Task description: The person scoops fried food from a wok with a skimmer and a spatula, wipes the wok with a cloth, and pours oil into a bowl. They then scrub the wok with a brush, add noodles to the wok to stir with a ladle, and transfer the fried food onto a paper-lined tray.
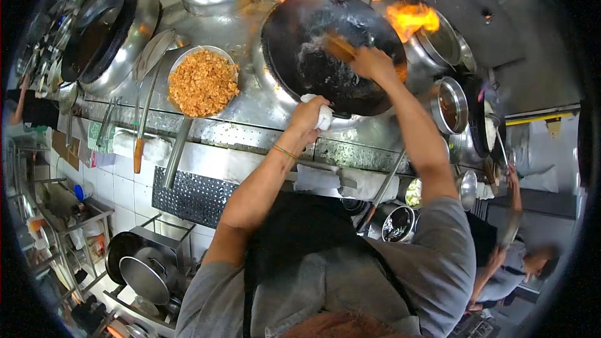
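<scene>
A large black wok [294,62] sits tilted on the stove, its inside wet and steaming, with flames behind its far rim. My left hand [308,114] is closed on a folded white cloth [325,116] at the wok's near edge, by its handle. Inside the wok, my right hand [374,64] grips a tan wok brush [340,47], blurred by motion, its bristle end toward the middle of the wok. To the left of the wok, a long-handled strainer [181,150] heaped with orange-brown cooked rice [203,83] rests on the steel counter.
Flames [413,19] rise close to the right rim. A ladle [147,81] lies left of the rice, near another wok [139,31]. A sauce pot [449,105] stands at right. Another person [507,269] works at far right. Pots [145,275] sit on a lower rack.
</scene>
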`<state>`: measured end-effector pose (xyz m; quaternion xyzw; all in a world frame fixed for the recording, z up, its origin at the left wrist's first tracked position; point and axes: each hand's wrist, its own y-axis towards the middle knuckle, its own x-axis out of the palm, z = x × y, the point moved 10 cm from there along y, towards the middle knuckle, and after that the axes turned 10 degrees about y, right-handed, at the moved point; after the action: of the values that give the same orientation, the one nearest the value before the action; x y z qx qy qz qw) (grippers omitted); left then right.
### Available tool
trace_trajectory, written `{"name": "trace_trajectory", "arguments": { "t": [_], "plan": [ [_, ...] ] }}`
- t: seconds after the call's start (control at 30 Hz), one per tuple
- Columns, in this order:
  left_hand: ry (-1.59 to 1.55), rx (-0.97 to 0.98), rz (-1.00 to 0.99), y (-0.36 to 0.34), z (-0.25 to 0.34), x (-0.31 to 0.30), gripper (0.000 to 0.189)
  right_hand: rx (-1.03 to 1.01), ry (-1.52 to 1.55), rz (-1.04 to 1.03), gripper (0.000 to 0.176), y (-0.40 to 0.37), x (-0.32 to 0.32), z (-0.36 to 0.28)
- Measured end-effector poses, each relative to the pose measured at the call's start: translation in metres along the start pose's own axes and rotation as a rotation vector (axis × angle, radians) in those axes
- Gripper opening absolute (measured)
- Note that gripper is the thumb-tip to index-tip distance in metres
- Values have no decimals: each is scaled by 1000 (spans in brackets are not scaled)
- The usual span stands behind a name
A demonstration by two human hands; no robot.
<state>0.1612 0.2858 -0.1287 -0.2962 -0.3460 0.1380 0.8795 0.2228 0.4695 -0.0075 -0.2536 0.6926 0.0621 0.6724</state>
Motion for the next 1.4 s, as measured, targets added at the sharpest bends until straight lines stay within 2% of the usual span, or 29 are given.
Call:
{"name": "trace_trajectory", "arguments": {
  "t": [0.03,0.1,0.13,0.2,0.23,0.3,0.37,0.43,0.5,0.57,0.6,0.67,0.73,0.77,0.8,0.83,0.87,0.93,0.97,1.03,1.07,1.1,1.17,1.2,1.27,1.3,1.37,1.4],
  "plan": [
    [-1,4,-7,-3,0,1,12,30,33,105,27,27,3,0],
    [67,13,-109,-8,6,1,23,-18,-13,82,30,29,14,-22],
    [46,47,-154,-6,2,-8,32,-15,-12,72,30,2,12,-27],
    [122,10,3,-66,23,-35,26,-197,-43,-81,34,-68,6,-54],
    [116,35,22,-87,28,-52,26,-195,-47,-82,34,-74,8,-44],
    [109,121,40,-112,37,-89,27,-68,-170,-175,36,-72,25,2],
    [93,189,45,-130,44,-115,25,34,-132,121,40,-20,19,37],
    [107,225,32,-143,52,-125,25,129,124,205,39,16,12,34],
    [151,304,84,-153,59,-138,33,49,202,218,35,45,25,9],
    [123,339,106,-165,65,-148,36,46,381,37,34,19,20,-39],
    [117,342,136,-169,67,-153,36,69,375,37,34,-3,-2,-52],
    [115,376,153,-173,71,-168,35,121,385,-359,39,-59,-3,-85],
    [34,354,152,-182,74,-183,31,7,274,-497,36,-109,-14,-80],
    [15,354,157,-185,74,-190,31,-120,153,-476,42,-128,-27,-77],
    [-7,369,179,-185,74,-200,32,23,53,-568,48,-153,-41,-62],
    [6,385,230,-184,74,-210,35,-446,-114,-303,48,-128,-23,-1],
    [31,338,217,-182,71,-214,35,-110,-181,-542,46,-133,-35,21],
    [60,301,184,-178,69,-211,36,257,-443,-365,46,-129,-79,55],
    [81,294,143,-174,67,-203,36,260,-450,-352,46,-128,-85,52],
    [130,281,95,-166,58,-188,39,155,-324,-188,49,-121,-100,33],
    [129,279,85,-159,52,-176,37,-18,-184,-132,49,-122,-94,13],
    [133,275,74,-154,46,-164,35,-10,-181,-124,49,-132,-86,-1],
    [151,213,-49,-144,35,-135,45,-176,-162,-268,48,-150,-56,-44],
    [137,168,-100,-140,31,-124,48,-168,-154,-265,48,-142,-50,-30],
    [123,110,-148,-133,22,-105,51,87,-359,-344,45,-115,-33,39],
    [68,85,-193,-127,19,-93,55,90,-355,-347,45,-107,-38,51],
    [13,60,-234,-112,18,-70,58,175,-523,-99,42,-90,-70,75],
    [-7,59,-280,-102,18,-54,58,168,-413,-74,42,-106,-88,51]
  ]
}}
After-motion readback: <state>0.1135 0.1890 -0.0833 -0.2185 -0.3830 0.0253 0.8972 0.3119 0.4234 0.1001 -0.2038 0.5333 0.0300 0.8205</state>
